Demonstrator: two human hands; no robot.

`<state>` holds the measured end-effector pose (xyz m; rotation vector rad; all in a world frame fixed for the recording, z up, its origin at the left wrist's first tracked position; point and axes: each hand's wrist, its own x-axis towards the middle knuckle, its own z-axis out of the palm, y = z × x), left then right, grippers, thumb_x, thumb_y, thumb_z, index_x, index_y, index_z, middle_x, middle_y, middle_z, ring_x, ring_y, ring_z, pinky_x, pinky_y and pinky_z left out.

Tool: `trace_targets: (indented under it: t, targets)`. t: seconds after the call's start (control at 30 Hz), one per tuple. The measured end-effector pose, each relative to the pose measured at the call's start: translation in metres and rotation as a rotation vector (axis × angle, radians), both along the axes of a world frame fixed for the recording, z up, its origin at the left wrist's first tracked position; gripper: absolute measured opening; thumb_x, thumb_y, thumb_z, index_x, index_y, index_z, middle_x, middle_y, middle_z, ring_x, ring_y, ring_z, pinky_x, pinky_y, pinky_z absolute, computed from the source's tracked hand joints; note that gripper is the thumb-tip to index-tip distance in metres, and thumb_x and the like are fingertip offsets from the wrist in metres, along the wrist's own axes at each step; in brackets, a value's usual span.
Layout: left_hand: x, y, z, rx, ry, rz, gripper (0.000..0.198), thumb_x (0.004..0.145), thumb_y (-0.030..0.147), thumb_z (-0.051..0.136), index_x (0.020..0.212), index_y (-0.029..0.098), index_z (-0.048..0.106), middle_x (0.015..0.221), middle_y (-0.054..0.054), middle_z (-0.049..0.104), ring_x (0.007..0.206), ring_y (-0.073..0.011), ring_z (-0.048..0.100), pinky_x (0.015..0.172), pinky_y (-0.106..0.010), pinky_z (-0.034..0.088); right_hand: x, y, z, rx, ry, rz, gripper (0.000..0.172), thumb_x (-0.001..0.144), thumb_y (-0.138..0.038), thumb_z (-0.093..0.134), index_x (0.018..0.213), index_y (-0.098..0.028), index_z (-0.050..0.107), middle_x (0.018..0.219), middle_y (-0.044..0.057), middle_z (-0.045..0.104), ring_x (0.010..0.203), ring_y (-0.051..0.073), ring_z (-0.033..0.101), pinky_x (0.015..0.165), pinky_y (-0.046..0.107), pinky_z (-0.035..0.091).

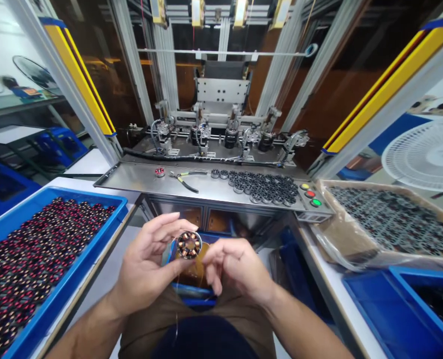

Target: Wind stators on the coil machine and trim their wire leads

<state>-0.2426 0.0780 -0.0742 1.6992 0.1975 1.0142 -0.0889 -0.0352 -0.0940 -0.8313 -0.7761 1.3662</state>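
Note:
Held between the thumb and fingers of my left hand [150,264] is a round coil part [189,245], a black ring with copper windings, its open face toward me. My right hand [236,264] is just right of the part, its fingers curled together around a thin wire [205,267] that is hard to make out. Behind the hands, on the metal ledge [150,183], lie pliers [186,180] with yellow and black handles, a part with red on it [159,172] and a group of dark ring parts [262,187].
A blue tray [122,197] of wound parts stands at left, a lined box [330,239] of grey parts at right. Yellow, red and green buttons [310,194] sit at the ledge's right end. The machine [221,134] stands behind. Below my hands is a blue bin [195,294].

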Motion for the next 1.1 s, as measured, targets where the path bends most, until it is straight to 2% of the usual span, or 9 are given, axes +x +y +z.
trace_targets:
  t: [0.1, 0.2, 0.37, 0.57, 0.6, 0.7, 0.77, 0.9, 1.1]
  targets:
    - [-0.001, -0.004, -0.002, -0.016, 0.056, -0.089, 0.066, 0.079, 0.000, 0.067, 0.134, 0.031, 0.048, 0.120, -0.009, 0.070, 0.102, -0.0184, 0.071, 0.086, -0.027, 0.060, 0.005, 0.003, 0.012, 0.007, -0.070, -0.052, 0.036, 0.079, -0.046, 0.074, 0.070, -0.013, 0.062, 0.053, -0.001, 0.062, 0.040, 0.006, 0.052, 0.040, 0.017, 0.040]
    - [0.002, -0.010, -0.005, -0.070, 0.019, -0.089, 0.068, 0.077, -0.001, 0.069, 0.133, 0.032, 0.048, 0.121, -0.009, 0.068, 0.099, -0.0178, 0.071, 0.084, -0.026, 0.060, 0.002, 0.004, 0.018, -0.002, -0.128, -0.051, 0.034, 0.079, -0.041, 0.075, 0.066, -0.014, 0.057, 0.050, -0.004, 0.058, 0.039, 0.005, 0.046, 0.041, 0.017, 0.034]
    - [0.007, -0.011, -0.007, -0.178, -0.092, -0.147, 0.071, 0.071, -0.001, 0.075, 0.129, 0.031, 0.051, 0.106, -0.005, 0.068, 0.081, -0.0122, 0.070, 0.069, -0.020, 0.059, -0.001, -0.003, 0.009, 0.040, -0.115, 0.007, 0.035, 0.078, -0.040, 0.076, 0.063, -0.015, 0.056, 0.048, -0.006, 0.051, 0.040, 0.003, 0.038, 0.041, 0.018, 0.029]
    - [-0.002, -0.004, -0.005, -0.230, -0.078, -0.167, 0.065, 0.074, 0.002, 0.074, 0.128, 0.031, 0.052, 0.113, -0.005, 0.072, 0.091, -0.0133, 0.072, 0.077, -0.018, 0.059, 0.027, -0.015, -0.004, 0.096, -0.442, 0.318, 0.027, 0.076, -0.035, 0.077, 0.066, -0.013, 0.065, 0.054, -0.001, 0.056, 0.046, 0.007, 0.048, 0.045, 0.020, 0.034]
    - [-0.003, -0.004, -0.006, -0.190, -0.077, -0.148, 0.066, 0.074, 0.000, 0.073, 0.128, 0.031, 0.052, 0.115, -0.004, 0.072, 0.095, -0.0137, 0.072, 0.079, -0.018, 0.059, 0.032, -0.017, -0.001, 0.089, -0.493, 0.270, 0.027, 0.075, -0.035, 0.078, 0.067, -0.013, 0.066, 0.055, -0.001, 0.057, 0.048, 0.008, 0.049, 0.046, 0.020, 0.034]
    - [-0.003, -0.006, -0.012, -0.006, -0.091, -0.087, 0.073, 0.073, -0.007, 0.070, 0.132, 0.030, 0.049, 0.120, -0.004, 0.071, 0.109, -0.0157, 0.068, 0.089, -0.021, 0.058, 0.038, -0.019, 0.014, 0.071, -0.534, -0.119, 0.028, 0.074, -0.037, 0.079, 0.068, -0.014, 0.064, 0.060, -0.001, 0.056, 0.052, 0.007, 0.045, 0.048, 0.021, 0.033]
    - [-0.002, -0.007, -0.018, 0.084, -0.085, -0.092, 0.076, 0.074, -0.008, 0.068, 0.136, 0.030, 0.046, 0.124, -0.004, 0.069, 0.115, -0.0167, 0.066, 0.096, -0.025, 0.056, 0.031, -0.017, 0.026, 0.108, -0.520, -0.283, 0.031, 0.069, -0.035, 0.083, 0.069, -0.016, 0.060, 0.061, -0.003, 0.054, 0.052, 0.007, 0.043, 0.048, 0.021, 0.032]
    - [-0.002, -0.009, -0.025, 0.129, -0.022, -0.128, 0.072, 0.078, -0.008, 0.062, 0.137, 0.030, 0.045, 0.129, -0.004, 0.066, 0.119, -0.0173, 0.063, 0.104, -0.029, 0.052, 0.010, -0.009, 0.037, 0.193, -0.505, -0.282, 0.039, 0.061, -0.031, 0.089, 0.068, -0.018, 0.053, 0.058, -0.005, 0.049, 0.051, 0.007, 0.040, 0.046, 0.021, 0.031]
    - [-0.005, -0.016, -0.013, 0.030, 0.035, -0.145, 0.068, 0.079, -0.006, 0.064, 0.134, 0.032, 0.048, 0.127, -0.003, 0.066, 0.115, -0.0151, 0.065, 0.097, -0.023, 0.056, 0.003, -0.006, 0.029, 0.206, -0.534, -0.304, 0.026, 0.085, -0.032, 0.068, 0.069, -0.017, 0.053, 0.063, -0.002, 0.051, 0.055, 0.009, 0.043, 0.051, 0.024, 0.034]
